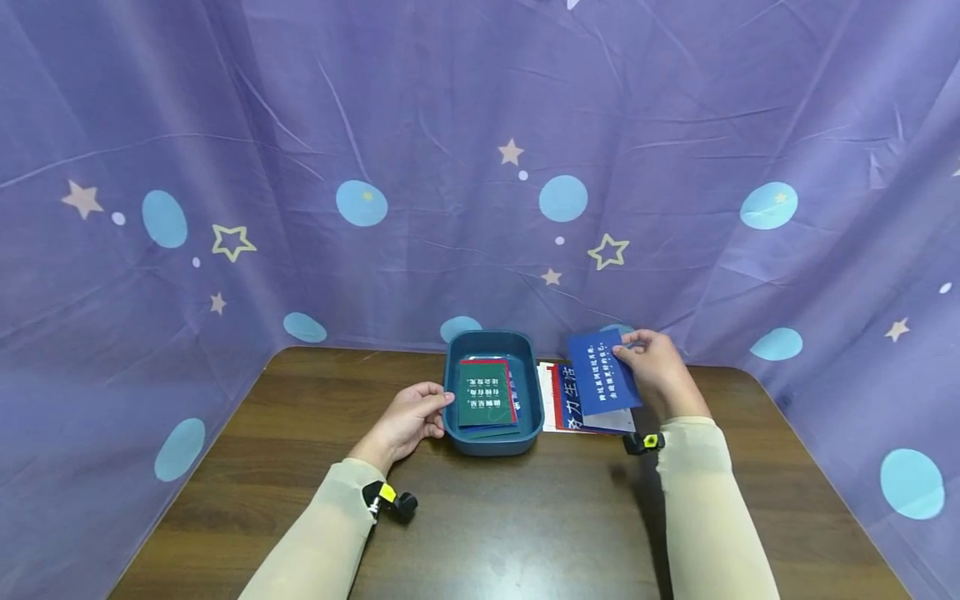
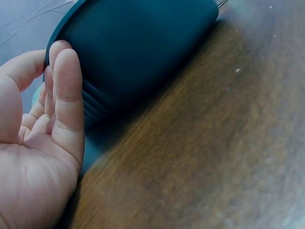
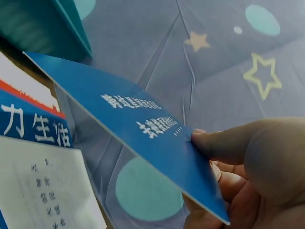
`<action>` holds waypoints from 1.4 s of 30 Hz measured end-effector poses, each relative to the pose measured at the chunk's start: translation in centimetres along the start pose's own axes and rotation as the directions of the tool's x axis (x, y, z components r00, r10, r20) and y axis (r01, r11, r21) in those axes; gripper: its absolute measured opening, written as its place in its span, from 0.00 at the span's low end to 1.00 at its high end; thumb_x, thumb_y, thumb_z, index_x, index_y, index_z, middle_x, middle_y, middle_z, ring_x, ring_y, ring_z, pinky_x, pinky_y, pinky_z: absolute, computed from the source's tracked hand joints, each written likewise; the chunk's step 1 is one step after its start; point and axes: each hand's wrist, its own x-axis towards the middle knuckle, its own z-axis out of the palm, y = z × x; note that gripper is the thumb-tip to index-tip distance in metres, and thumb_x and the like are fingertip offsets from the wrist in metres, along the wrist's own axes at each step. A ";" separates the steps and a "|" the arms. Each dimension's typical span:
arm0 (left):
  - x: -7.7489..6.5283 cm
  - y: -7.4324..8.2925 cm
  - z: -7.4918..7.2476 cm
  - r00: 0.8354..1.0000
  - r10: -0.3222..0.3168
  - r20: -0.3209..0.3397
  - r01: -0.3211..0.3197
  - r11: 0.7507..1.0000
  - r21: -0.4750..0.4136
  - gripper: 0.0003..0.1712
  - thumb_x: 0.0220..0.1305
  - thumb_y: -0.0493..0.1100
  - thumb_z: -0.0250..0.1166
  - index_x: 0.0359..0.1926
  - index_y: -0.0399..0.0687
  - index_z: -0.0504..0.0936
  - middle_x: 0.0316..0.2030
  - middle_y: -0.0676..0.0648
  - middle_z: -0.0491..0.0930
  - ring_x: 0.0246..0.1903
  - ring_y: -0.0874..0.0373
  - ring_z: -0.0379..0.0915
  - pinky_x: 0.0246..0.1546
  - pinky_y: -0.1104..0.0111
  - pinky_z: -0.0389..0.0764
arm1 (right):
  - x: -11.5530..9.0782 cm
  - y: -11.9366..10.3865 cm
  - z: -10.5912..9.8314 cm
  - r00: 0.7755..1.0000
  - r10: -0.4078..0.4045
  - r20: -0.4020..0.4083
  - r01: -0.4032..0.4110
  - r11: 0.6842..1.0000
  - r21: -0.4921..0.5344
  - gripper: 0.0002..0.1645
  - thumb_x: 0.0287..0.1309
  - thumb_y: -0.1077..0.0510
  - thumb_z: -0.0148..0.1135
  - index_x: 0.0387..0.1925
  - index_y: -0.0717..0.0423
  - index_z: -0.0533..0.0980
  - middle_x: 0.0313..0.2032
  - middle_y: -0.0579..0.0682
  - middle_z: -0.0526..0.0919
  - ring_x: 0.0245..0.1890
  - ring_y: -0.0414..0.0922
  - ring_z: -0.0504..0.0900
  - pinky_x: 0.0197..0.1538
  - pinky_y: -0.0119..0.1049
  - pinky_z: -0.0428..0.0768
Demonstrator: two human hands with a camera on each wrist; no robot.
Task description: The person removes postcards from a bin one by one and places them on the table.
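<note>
My right hand (image 1: 660,367) pinches a blue card (image 1: 600,375) with white writing by its right edge, thumb on the printed face. The card is raised over a spread of cards (image 1: 567,400) in white, red, blue and grey, right of a dark teal tray (image 1: 491,446). In the right wrist view the held card (image 3: 128,114) tilts, and a pale card (image 3: 47,186) lies below it. My left hand (image 1: 408,417) grips the tray's left rim, thumb on top and fingers outside. Inside the tray lies a green card (image 1: 483,394) on red and blue ones.
The brown wooden table (image 1: 480,533) ends at a purple curtain (image 1: 450,167) with stars and dots, close behind the tray. Each wrist wears a small black camera, such as the left wrist camera (image 1: 403,506).
</note>
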 end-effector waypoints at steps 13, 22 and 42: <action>0.2 -0.1 -0.1 1.000 0.001 0.000 -0.001 1.000 0.012 0.06 0.82 0.39 0.68 0.43 0.48 0.80 0.23 0.54 0.80 0.19 0.65 0.77 0.23 0.75 0.85 | 1.4 3.1 -1.6 0.999 0.032 0.028 -0.029 0.996 -0.088 0.20 0.82 0.57 0.67 0.62 0.70 0.77 0.41 0.54 0.90 0.31 0.39 0.87 0.36 0.32 0.89; 0.3 -0.2 -0.1 1.000 -0.003 -0.013 0.003 1.000 0.014 0.06 0.81 0.39 0.69 0.43 0.49 0.79 0.23 0.54 0.79 0.19 0.64 0.77 0.22 0.74 0.84 | 2.2 5.8 -1.8 0.995 0.069 0.076 -0.060 0.992 -0.107 0.23 0.82 0.58 0.68 0.64 0.73 0.76 0.36 0.50 0.89 0.31 0.38 0.85 0.35 0.32 0.87; 0.2 -0.2 -0.1 1.000 0.004 0.006 -0.004 1.000 0.006 0.06 0.82 0.38 0.67 0.43 0.48 0.80 0.22 0.54 0.80 0.19 0.65 0.77 0.22 0.75 0.84 | 2.8 7.5 0.4 0.995 0.091 -0.049 -0.103 0.883 -0.458 0.16 0.73 0.54 0.75 0.45 0.64 0.82 0.45 0.62 0.86 0.43 0.55 0.85 0.44 0.45 0.87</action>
